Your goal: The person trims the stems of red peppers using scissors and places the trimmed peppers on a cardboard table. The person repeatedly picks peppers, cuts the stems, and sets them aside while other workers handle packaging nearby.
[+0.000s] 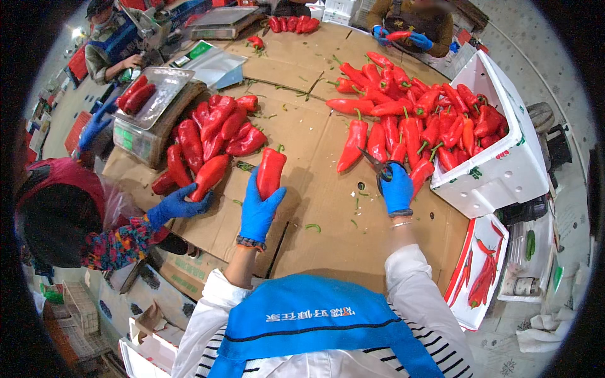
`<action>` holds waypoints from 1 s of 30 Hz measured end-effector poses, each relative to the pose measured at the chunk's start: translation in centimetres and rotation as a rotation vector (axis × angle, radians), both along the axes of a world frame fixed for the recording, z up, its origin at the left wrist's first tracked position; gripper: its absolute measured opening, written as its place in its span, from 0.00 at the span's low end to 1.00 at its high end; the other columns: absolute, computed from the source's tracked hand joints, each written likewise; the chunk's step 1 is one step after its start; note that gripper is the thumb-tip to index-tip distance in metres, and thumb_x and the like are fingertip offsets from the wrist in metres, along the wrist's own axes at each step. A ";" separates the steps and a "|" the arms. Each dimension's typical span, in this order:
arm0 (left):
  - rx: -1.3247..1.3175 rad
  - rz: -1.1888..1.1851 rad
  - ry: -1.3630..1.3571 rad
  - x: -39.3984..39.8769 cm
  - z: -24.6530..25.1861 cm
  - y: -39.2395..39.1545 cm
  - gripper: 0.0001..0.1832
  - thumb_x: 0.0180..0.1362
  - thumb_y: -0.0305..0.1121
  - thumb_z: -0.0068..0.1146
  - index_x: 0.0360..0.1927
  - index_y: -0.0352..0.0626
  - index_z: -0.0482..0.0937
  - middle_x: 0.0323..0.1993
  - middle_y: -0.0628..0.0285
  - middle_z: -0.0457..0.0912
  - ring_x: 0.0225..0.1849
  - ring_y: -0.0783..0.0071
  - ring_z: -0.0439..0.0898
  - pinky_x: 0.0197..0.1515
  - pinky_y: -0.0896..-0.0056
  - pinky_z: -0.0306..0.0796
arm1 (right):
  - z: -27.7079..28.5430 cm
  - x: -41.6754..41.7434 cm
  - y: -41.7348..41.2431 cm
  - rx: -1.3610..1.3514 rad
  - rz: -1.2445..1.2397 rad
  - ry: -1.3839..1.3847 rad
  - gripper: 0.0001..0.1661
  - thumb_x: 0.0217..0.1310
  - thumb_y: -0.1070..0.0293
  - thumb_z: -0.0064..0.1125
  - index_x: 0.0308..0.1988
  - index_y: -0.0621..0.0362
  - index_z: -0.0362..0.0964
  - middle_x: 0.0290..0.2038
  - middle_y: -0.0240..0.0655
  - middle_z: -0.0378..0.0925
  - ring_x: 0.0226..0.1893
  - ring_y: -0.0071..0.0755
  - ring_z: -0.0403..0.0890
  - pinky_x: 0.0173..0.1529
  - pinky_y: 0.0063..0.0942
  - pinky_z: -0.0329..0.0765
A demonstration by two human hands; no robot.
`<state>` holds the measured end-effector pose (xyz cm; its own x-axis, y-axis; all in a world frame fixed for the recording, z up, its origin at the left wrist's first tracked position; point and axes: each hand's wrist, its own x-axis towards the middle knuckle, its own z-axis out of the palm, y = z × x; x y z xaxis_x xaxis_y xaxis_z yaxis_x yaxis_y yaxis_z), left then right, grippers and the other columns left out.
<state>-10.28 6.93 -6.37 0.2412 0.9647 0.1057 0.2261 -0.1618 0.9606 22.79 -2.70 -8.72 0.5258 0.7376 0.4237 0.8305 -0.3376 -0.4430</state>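
In a blue glove, my left hand [261, 210] grips a large red pepper [271, 174] whose short green stem points away from me. My right hand [397, 189], gloved too, holds scissors [377, 166] with dark handles, the blades pointing up and left. Close to their tips lies a red pepper with a long stem [353, 147]. A heap of red peppers [397, 104] spreads beyond my right hand and runs into a white foam box [496, 184] tipped on its side. Left of my left hand is a second pile of red peppers [217, 127].
A co-worker's gloved hand [182, 205] touches a pepper at the left pile. Behind that pile, a weighing scale [142, 137] carries two peppers. Another person's gloved hands [401, 38] hold a pepper across the cardboard-covered table [302, 245]. Cut green stems [313, 227] lie scattered. A foam tray [489, 274] holds thin chillies.
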 end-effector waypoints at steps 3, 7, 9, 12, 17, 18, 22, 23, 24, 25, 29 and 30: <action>0.163 -0.041 0.473 -0.7 -0.9 0.1 0.40 0.54 0.38 0.61 0.68 0.45 0.55 0.52 0.49 0.73 0.49 0.53 0.75 0.49 0.58 0.71 | -0.8 -0.5 -0.7 0.124 -0.018 0.240 0.17 0.53 0.64 0.62 0.44 0.56 0.72 0.36 0.47 0.78 0.37 0.48 0.79 0.39 0.39 0.74; 0.174 -0.121 0.723 -0.9 -1.7 0.1 0.41 0.51 0.38 0.62 0.68 0.46 0.56 0.53 0.45 0.71 0.51 0.47 0.72 0.53 0.55 0.68 | 3.7 -2.2 -0.4 0.765 0.193 1.290 0.10 0.56 0.74 0.58 0.40 0.58 0.71 0.28 0.29 0.70 0.27 0.21 0.71 0.30 0.20 0.69; 0.279 -0.086 0.710 -0.7 -1.4 0.0 0.42 0.50 0.40 0.64 0.68 0.45 0.56 0.54 0.45 0.70 0.54 0.47 0.70 0.55 0.54 0.66 | 6.0 -2.3 -1.3 0.719 0.168 1.116 0.11 0.55 0.72 0.58 0.41 0.60 0.71 0.29 0.29 0.70 0.27 0.21 0.71 0.30 0.19 0.69; 0.450 -0.196 0.455 -0.1 1.2 -0.2 0.47 0.46 0.43 0.67 0.68 0.42 0.56 0.60 0.46 0.65 0.62 0.50 0.65 0.62 0.55 0.60 | 11.3 -4.0 -2.6 0.710 0.182 1.063 0.08 0.55 0.73 0.56 0.38 0.61 0.69 0.27 0.30 0.70 0.26 0.23 0.71 0.30 0.20 0.69; 0.080 -0.647 -0.114 3.5 5.7 -4.4 0.54 0.42 0.49 0.72 0.69 0.41 0.53 0.68 0.50 0.56 0.70 0.60 0.54 0.69 0.60 0.50 | 12.3 -8.1 -2.6 0.737 0.352 1.398 0.04 0.55 0.74 0.54 0.32 0.59 0.66 0.25 0.30 0.69 0.24 0.23 0.71 0.30 0.18 0.69; 0.096 -0.676 -0.189 4.1 5.4 -5.4 0.50 0.47 0.45 0.69 0.69 0.42 0.52 0.67 0.52 0.58 0.69 0.60 0.56 0.69 0.61 0.51 | 12.3 -9.1 -2.7 0.701 0.386 1.431 0.04 0.56 0.73 0.54 0.32 0.59 0.66 0.26 0.31 0.69 0.24 0.23 0.72 0.30 0.18 0.70; -0.440 -0.652 -0.450 4.0 5.6 -5.7 0.37 0.59 0.39 0.58 0.69 0.44 0.54 0.59 0.56 0.70 0.52 0.64 0.76 0.53 0.68 0.72 | 12.5 -10.7 -2.7 0.643 0.403 1.502 0.06 0.57 0.72 0.55 0.36 0.59 0.68 0.26 0.32 0.72 0.23 0.23 0.72 0.29 0.19 0.70; -0.536 -0.638 -0.512 3.6 5.3 -5.5 0.36 0.60 0.39 0.56 0.68 0.44 0.55 0.57 0.56 0.71 0.50 0.65 0.78 0.50 0.68 0.74 | 12.9 -11.1 -2.8 0.629 0.391 1.480 0.07 0.57 0.72 0.55 0.37 0.59 0.68 0.26 0.32 0.72 0.23 0.23 0.72 0.29 0.19 0.70; -0.632 -0.620 -0.578 3.3 4.8 -5.3 0.34 0.60 0.39 0.55 0.68 0.44 0.55 0.54 0.56 0.73 0.47 0.66 0.79 0.46 0.68 0.75 | 13.6 -11.8 -2.7 0.679 0.287 1.475 0.07 0.57 0.71 0.56 0.37 0.59 0.69 0.26 0.31 0.72 0.23 0.22 0.71 0.28 0.19 0.70; -0.728 -0.599 -0.643 3.1 4.5 -5.2 0.33 0.61 0.39 0.54 0.67 0.43 0.56 0.52 0.56 0.75 0.45 0.67 0.80 0.43 0.68 0.77 | 13.4 -11.4 -2.9 0.604 0.329 1.381 0.07 0.58 0.71 0.55 0.38 0.59 0.69 0.27 0.30 0.72 0.23 0.22 0.71 0.28 0.19 0.69; -0.737 -0.582 -0.695 2.4 5.6 -5.0 0.30 0.62 0.38 0.51 0.66 0.42 0.58 0.46 0.53 0.78 0.43 0.65 0.81 0.36 0.68 0.79 | 10.9 -10.1 -3.9 0.376 0.355 1.202 0.07 0.58 0.72 0.57 0.38 0.59 0.69 0.28 0.28 0.72 0.26 0.19 0.72 0.30 0.18 0.70; -0.734 -0.571 -0.694 2.3 5.8 -5.0 0.30 0.62 0.38 0.51 0.66 0.42 0.58 0.46 0.53 0.78 0.43 0.65 0.81 0.35 0.68 0.79 | 10.5 -10.6 -4.2 0.350 0.323 1.246 0.08 0.58 0.72 0.58 0.39 0.59 0.69 0.29 0.28 0.72 0.26 0.19 0.72 0.31 0.18 0.70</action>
<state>-7.94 1.97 -0.56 0.7710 0.6180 -0.1539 -0.3124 0.5775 0.7542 12.21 -6.85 1.73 0.5208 0.8535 -0.0176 -0.1690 0.0829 -0.9821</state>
